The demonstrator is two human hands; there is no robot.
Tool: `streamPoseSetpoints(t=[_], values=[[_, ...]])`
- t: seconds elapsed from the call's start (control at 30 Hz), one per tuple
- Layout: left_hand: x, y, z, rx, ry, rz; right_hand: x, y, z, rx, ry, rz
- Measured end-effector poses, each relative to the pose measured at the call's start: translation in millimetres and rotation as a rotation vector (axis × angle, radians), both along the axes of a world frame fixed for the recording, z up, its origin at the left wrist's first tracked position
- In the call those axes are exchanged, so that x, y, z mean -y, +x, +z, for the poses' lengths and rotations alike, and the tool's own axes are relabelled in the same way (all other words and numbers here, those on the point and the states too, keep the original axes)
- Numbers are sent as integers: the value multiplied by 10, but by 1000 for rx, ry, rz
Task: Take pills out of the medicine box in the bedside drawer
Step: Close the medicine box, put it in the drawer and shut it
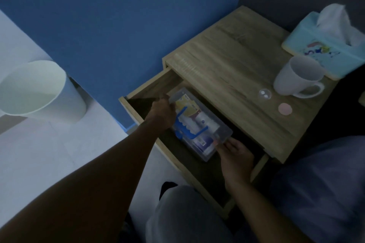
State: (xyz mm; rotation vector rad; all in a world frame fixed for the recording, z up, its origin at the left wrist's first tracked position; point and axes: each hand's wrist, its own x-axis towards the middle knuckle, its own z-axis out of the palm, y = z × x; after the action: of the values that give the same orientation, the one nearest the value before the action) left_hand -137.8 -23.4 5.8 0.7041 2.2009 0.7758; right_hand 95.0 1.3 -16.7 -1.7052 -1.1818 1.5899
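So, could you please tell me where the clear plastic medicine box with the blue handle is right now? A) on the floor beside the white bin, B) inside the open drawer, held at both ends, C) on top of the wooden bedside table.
B: the clear plastic medicine box with the blue handle sits inside the open wooden drawer, with the left hand and the right hand at opposite ends.

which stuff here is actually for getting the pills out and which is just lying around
For the job: medicine box, open drawer, left hand and right hand on the box's ends.
Lying about: mug, tissue box, bin, pink disc.
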Motion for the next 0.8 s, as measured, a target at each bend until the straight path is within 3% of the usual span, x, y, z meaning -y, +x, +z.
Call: streamPoseSetpoints(t=[0.43, 0.8], values=[[82, 37, -118, -39, -11, -57, -65, 52, -83, 71, -42, 60], [556, 367, 256, -209, 72, -166, -217, 472, 545, 439, 402, 564]])
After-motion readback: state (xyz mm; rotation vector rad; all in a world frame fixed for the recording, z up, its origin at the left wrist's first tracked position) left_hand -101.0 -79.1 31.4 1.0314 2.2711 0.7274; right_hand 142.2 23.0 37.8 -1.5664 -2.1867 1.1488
